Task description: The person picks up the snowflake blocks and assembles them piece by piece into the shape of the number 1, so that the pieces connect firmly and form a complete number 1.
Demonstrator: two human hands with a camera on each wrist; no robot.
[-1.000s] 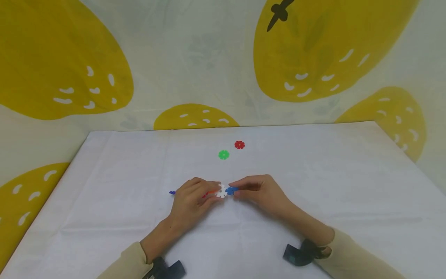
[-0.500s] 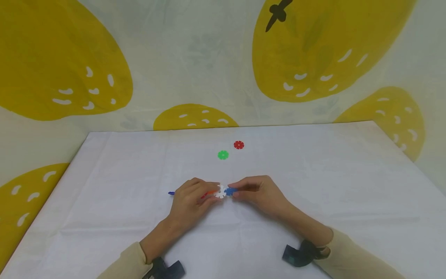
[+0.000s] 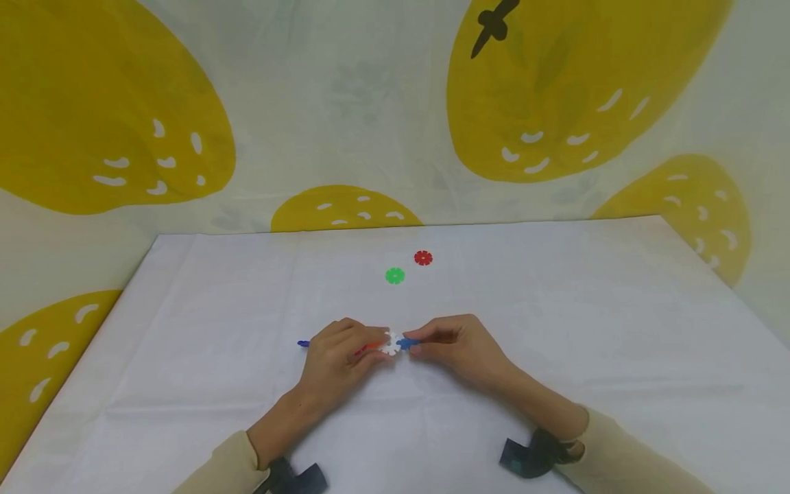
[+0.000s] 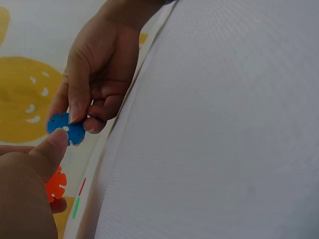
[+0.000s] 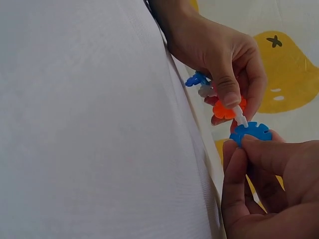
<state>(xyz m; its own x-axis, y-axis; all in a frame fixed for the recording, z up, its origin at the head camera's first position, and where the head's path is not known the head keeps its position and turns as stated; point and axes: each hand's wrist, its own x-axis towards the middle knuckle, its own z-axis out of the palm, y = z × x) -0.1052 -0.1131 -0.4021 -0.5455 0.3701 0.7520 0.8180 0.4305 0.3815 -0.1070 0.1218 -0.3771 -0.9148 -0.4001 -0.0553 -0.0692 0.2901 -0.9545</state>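
Observation:
My left hand (image 3: pixel 338 353) pinches a white notched plastic disc (image 3: pixel 391 344) between thumb and fingers. That disc is the near end of a chain; an orange disc (image 5: pixel 224 109) comes behind it, with red, whitish and dark blue discs (image 5: pixel 198 79) farther along, partly hidden by the hand. A lighter blue notched disc (image 5: pixel 251 132) is pinched by thumb and fingers of my right hand (image 3: pixel 469 346). Its edge meets the edge of the white disc, the two standing crosswise in the right wrist view. In the left wrist view my left thumb overlaps the blue disc (image 4: pixel 75 130).
A green notched disc (image 3: pixel 395 276) and a red one (image 3: pixel 422 258) lie flat on the white-covered table (image 3: pixel 555 288), beyond the hands. Behind the table's back edge hangs a cloth (image 3: pixel 345 103) with yellow fruit shapes.
Both hands keep their pinch in nearly the same place. The blue disc looks more tilted, seen thinner now, and sits slightly closer against the white disc.

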